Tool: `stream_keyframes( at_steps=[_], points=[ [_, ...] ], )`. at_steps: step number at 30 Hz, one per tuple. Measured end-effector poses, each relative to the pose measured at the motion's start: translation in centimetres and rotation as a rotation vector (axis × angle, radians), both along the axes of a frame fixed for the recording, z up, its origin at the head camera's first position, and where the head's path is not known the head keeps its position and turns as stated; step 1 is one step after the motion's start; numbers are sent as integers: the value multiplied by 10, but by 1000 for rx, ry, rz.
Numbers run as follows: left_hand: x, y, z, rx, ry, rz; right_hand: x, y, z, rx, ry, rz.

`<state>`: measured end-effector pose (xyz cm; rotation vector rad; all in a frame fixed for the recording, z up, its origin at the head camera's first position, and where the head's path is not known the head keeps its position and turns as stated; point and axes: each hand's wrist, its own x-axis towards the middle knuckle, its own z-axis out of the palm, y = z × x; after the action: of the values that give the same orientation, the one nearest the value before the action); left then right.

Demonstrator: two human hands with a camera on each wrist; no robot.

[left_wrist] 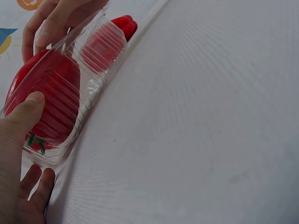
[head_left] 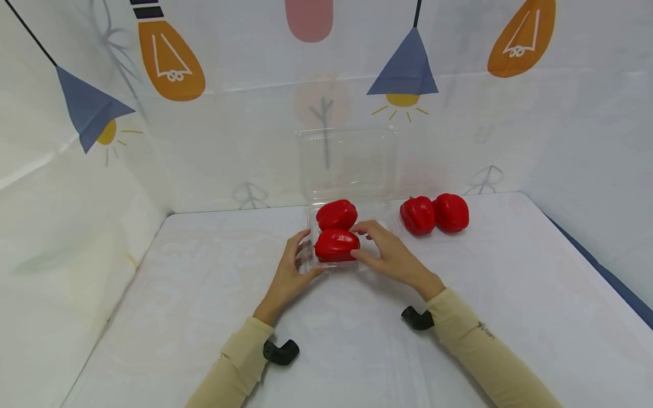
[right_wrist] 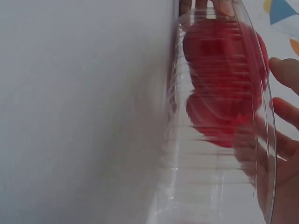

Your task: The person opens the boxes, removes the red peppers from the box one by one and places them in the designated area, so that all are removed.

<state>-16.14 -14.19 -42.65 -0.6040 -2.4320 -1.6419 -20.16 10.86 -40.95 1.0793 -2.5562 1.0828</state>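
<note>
A clear plastic clamshell container (head_left: 371,218) stands with its lid (head_left: 349,161) raised at the back. Two red bell peppers lie in its left part, a rear pepper (head_left: 336,214) and a front pepper (head_left: 336,245). My left hand (head_left: 289,277) grips the container's front left corner; in the left wrist view its thumb (left_wrist: 29,109) presses the ribbed wall beside the front pepper's green stem (left_wrist: 35,142). Over the container, my right hand (head_left: 390,254) holds the front pepper's right end between thumb and curved fingers. The right wrist view shows both peppers through the wall.
Two more red bell peppers, a left one (head_left: 418,216) and a right one (head_left: 451,213), lie side by side to the right of the container. A white table (head_left: 204,272) meets a printed white cloth wall (head_left: 229,153) at the back.
</note>
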Motion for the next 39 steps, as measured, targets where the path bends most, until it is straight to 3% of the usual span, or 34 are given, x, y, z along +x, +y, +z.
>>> stream_keyframes(
  at_steps=[12, 33, 39],
  points=[
    [0, 0, 0, -21, -8, 11, 3, -11, 1, 82, -93, -72],
    [2, 2, 3, -13, -9, 13, 4, -10, -2, 46, -28, -36],
    [1, 1, 2, -2, -12, 6, 4, -8, -4, 36, -22, -80]
  ],
)
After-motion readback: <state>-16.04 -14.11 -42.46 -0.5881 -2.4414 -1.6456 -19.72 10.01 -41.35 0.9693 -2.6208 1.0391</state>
